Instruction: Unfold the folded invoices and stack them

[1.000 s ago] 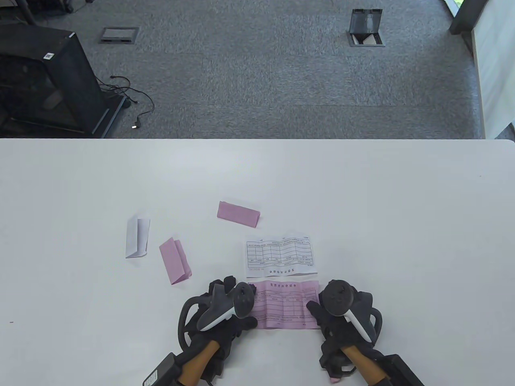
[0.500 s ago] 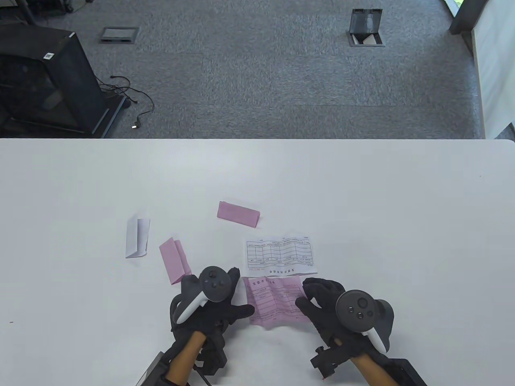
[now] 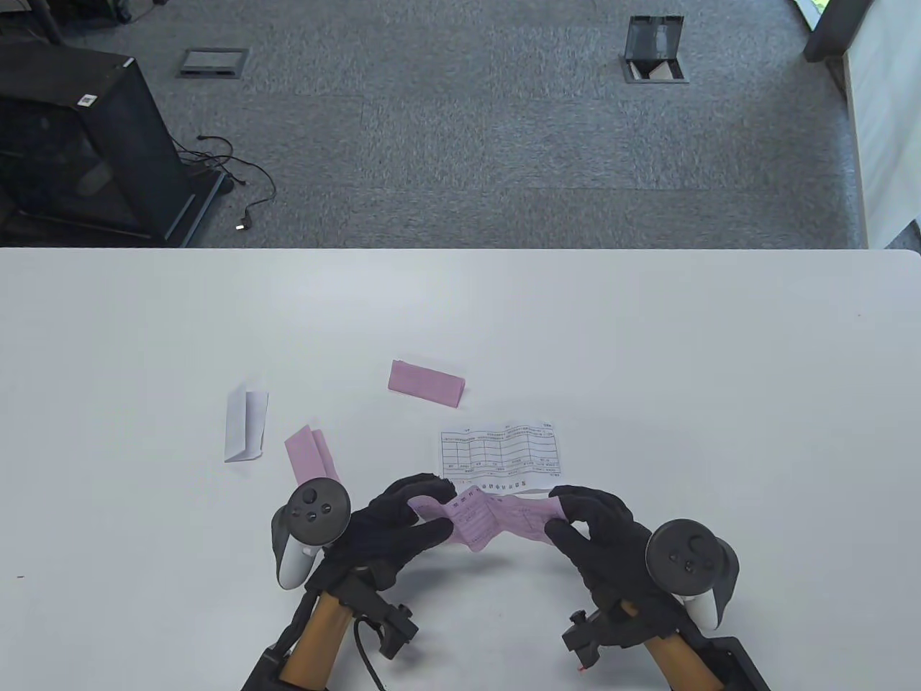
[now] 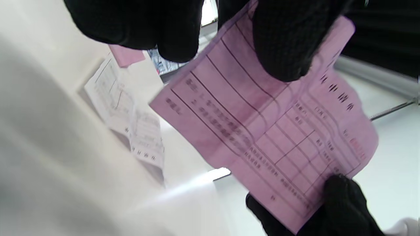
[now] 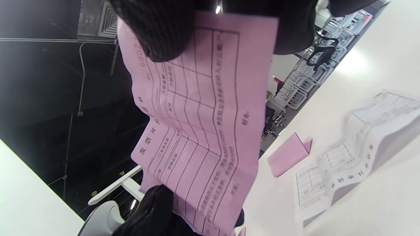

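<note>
An unfolded pink invoice [image 3: 496,524] is held above the table between both hands. My left hand [image 3: 403,522] pinches its left end and my right hand [image 3: 583,522] pinches its right end. The sheet sags and creases in the middle. It shows large in the left wrist view [image 4: 269,131] and in the right wrist view [image 5: 200,124]. An unfolded white invoice [image 3: 500,457] lies flat on the table just beyond the hands; it also shows in the right wrist view [image 5: 354,154].
Three folded invoices lie on the white table [image 3: 719,403]: a pink one [image 3: 426,383] beyond the white sheet, a pink one [image 3: 311,455] to the left by my left hand, and a white one [image 3: 245,425] further left.
The pink invoice lay flat on the table under both hands. Both hands have turned, taken its ends and lifted it off the table towards the white invoice.
</note>
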The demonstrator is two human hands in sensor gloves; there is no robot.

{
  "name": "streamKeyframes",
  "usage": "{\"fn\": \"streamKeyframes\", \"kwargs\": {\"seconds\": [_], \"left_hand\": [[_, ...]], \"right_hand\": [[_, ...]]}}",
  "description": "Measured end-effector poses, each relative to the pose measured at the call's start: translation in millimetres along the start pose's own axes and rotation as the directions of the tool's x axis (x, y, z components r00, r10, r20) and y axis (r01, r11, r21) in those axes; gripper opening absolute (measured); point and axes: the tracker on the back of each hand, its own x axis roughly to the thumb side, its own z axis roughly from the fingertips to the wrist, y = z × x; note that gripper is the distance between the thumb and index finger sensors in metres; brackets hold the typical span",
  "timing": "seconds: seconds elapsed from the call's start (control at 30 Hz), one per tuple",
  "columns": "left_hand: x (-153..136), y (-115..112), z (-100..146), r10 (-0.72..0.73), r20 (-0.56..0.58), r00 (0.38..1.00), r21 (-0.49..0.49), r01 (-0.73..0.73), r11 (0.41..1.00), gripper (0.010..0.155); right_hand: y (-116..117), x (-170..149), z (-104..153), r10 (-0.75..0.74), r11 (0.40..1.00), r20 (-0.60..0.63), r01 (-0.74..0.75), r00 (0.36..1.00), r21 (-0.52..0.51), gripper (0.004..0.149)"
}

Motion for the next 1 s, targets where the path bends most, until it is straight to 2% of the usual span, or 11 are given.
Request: {"fn": "streamKeyframes", "kwargs": {"seconds": [0.07, 0.23, 0.47, 0.63, 0.8, 0.9, 1.0], "left_hand": [[1.3, 1.4, 1.5, -0.001, 0.012, 1.0, 0.073, 0.0, 0.997, 0.042], [2.2, 0.9, 2.8, -0.096, -0.024, 0.995, 0.129, 0.098, 0.987, 0.041], [3.8, -4.5, -0.6, -0.175, -0.056, 0.983, 0.108, 0.18, 0.978, 0.048], [3.3, -10.6, -10.1, -0.334, -0.192, 0.923, 0.143, 0.363, 0.921, 0.054], [5.6, -12.2, -32.6, -0.379, -0.317, 0.869, 0.112, 0.431, 0.895, 0.062], [7.7, -12.2, -49.9, -0.407, -0.367, 0.837, 0.102, 0.471, 0.876, 0.063], [8.7, -14.0, -67.6, -0.458, -0.416, 0.786, 0.071, 0.53, 0.845, 0.065]], "right_hand": [[0.2, -7.1, -3.0, 0.005, 1.0, -0.045, -0.006, 0.999, -0.007, 0.034], [1.5, -23.5, -13.0, 0.063, 0.997, -0.108, -0.067, 0.992, -0.037, 0.034], [5.1, -41.5, -23.3, 0.147, 0.988, -0.199, -0.154, 0.969, -0.021, 0.035], [8.6, -45.2, -35.1, 0.26, 0.964, -0.251, -0.264, 0.932, 0.021, 0.035], [10.7, -35.6, -64.8, 0.452, 0.886, -0.286, -0.461, 0.845, 0.037, 0.035], [16.6, -32.1, -85.7, 0.572, 0.815, -0.329, -0.566, 0.752, 0.122, 0.034], [24.4, -33.0, -102.6, 0.653, 0.747, -0.344, -0.648, 0.675, 0.148, 0.035]]}}
